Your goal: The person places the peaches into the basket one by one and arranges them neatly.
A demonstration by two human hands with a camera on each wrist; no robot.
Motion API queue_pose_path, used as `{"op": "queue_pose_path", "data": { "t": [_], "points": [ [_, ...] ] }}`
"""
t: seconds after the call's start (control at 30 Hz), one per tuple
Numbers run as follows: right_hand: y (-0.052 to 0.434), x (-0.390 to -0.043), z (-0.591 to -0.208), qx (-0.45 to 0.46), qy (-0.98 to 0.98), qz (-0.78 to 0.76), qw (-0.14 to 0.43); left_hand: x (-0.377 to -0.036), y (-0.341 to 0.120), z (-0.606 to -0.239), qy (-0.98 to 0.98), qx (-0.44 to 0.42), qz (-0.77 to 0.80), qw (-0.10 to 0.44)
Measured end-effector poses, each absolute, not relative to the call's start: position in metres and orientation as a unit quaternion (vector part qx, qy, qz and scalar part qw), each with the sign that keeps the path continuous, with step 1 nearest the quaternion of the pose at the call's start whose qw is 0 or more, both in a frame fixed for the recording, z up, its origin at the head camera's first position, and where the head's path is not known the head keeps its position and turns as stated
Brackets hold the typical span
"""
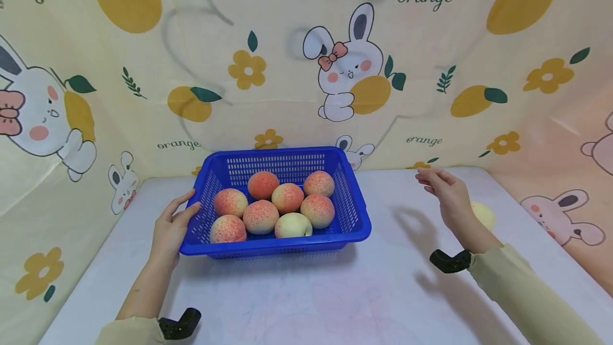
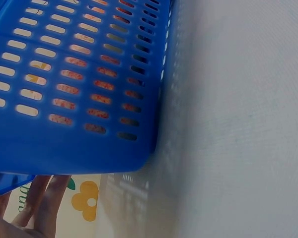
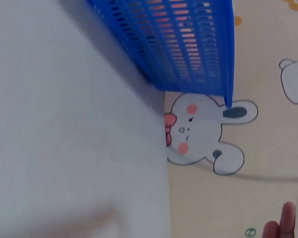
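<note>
A blue plastic basket (image 1: 356,212) with slotted walls holds several peaches (image 1: 261,217), mostly red-speckled, with one pale yellow peach (image 1: 293,226) at the front. My left hand (image 1: 170,228) holds the basket's left rim, its thumb over the edge; in the left wrist view, fingers (image 2: 47,203) show beyond the basket's corner. Off to the right, my right hand (image 1: 450,198) hovers above the table with loosely bent fingers and nothing in them. Behind its wrist, another pale yellow round fruit (image 1: 483,215) is partly hidden.
The white table (image 1: 306,302) meets a patterned cloth backdrop (image 1: 278,9) with rabbits and oranges just behind the basket. Cloth also hangs along the left and right sides. Dark cameras (image 1: 450,261) sit on both wrists.
</note>
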State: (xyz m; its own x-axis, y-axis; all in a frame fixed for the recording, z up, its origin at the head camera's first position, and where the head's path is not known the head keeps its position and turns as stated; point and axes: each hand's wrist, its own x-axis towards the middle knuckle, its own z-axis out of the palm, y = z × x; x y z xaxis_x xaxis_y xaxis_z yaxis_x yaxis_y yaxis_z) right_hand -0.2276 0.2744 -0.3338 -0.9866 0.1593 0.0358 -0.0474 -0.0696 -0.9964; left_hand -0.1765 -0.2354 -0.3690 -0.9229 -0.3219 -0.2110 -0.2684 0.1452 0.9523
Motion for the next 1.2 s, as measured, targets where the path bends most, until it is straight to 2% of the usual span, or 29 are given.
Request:
{"op": "queue_pose_path", "data": {
  "t": [0.37,0.73,1.2],
  "points": [
    [0.333,-0.251,-0.376,-0.149,-0.654,0.729,0.132,-0.176,-0.234,-0.369,-0.755,0.196,-0.626,0.018],
    [0.320,-0.208,-0.334,-0.149,-0.662,0.715,0.165,-0.175,-0.233,-0.367,-0.755,0.196,-0.625,0.021],
    [0.347,-0.200,-0.341,-0.211,-0.687,0.686,0.114,-0.175,-0.233,-0.366,-0.757,0.194,-0.623,0.023]
  ]
}}
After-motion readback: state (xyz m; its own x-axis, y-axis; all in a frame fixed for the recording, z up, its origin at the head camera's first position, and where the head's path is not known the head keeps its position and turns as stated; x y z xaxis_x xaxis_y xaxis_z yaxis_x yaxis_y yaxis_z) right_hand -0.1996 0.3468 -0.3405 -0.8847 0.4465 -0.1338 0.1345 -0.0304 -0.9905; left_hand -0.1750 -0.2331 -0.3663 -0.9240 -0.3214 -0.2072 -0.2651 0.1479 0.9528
